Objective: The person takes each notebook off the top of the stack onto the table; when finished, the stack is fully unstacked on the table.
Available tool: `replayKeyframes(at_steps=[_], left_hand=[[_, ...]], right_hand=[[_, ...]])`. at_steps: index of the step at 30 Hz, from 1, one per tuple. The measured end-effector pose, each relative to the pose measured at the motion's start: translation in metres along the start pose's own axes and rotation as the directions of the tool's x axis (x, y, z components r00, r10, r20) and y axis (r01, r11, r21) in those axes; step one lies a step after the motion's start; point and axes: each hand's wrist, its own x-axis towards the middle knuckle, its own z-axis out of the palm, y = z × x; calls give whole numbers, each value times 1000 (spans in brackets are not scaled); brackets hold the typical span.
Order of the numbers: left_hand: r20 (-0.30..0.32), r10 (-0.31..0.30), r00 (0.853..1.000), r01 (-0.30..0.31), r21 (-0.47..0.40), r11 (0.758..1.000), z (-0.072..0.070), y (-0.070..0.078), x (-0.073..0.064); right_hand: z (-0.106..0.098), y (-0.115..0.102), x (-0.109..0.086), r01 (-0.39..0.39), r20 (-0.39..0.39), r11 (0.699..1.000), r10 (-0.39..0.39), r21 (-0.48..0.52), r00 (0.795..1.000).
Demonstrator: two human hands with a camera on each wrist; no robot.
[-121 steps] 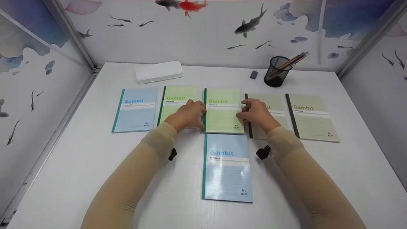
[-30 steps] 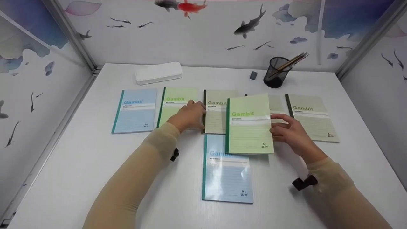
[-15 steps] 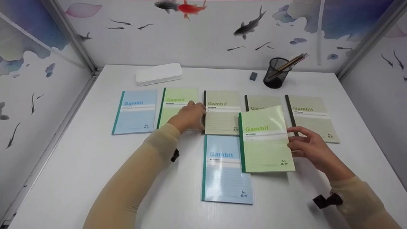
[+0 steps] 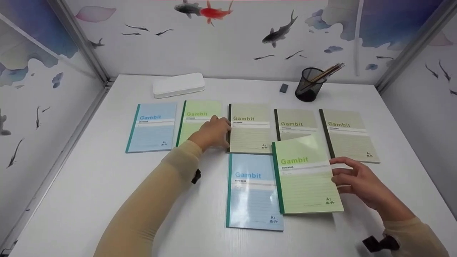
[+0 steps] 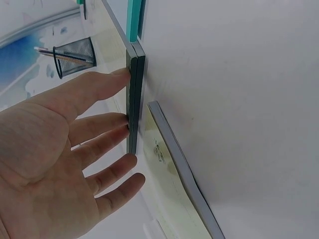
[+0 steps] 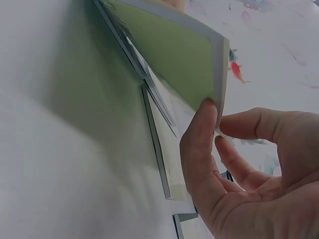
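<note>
In the head view, my right hand [image 4: 366,184] pinches the right edge of a green notebook [image 4: 307,182]. That notebook is tilted, its right side raised, and it overlaps a blue notebook [image 4: 250,205]; the right wrist view shows thumb and fingers on the green cover [image 6: 174,50]. My left hand [image 4: 211,132] rests by the dark spine of the middle grey-beige notebook [image 4: 250,137]. From the left wrist, fingertips touch the spine edges of two stacked notebooks [image 5: 133,104], not curled round them. Part of another green notebook [image 4: 196,107] is hidden behind the left hand.
A blue notebook [image 4: 151,130] lies at the row's left end; two grey-beige ones, one nearer [image 4: 298,116] and one farther right [image 4: 351,137], lie at its right. Behind stand a white case [image 4: 178,85], a dark eraser [image 4: 284,88] and a mesh pen cup [image 4: 309,89].
My right hand has lifted the green notebook off the grey-beige one and carried it toward me and right, beside and partly over the front blue notebook. The left hand has stayed put.
</note>
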Motion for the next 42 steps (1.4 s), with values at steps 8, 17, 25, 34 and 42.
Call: replayKeyframes(at_steps=[8,17,25,34,42], left_hand=[[5,13,1000,-13,-4,1000,0,1,-1],[8,65,998,-66,85,994,0,0,0],[3,68,998,-68,91,994,1,-1,-1],[-2,24,1000,-23,38,999,-1,1,-2],[-2,2,1000,-2,12,1000,-1,2,-4]], right_hand=[[-8,13,-12,-17,72,999,14,34,997],[-7,15,-17,-41,97,999,43,-24,994],[-12,17,-25,-59,90,998,62,-30,994],[-10,19,-26,-78,78,988,89,-134,993],[-4,13,-32,-23,107,972,49,-233,993]])
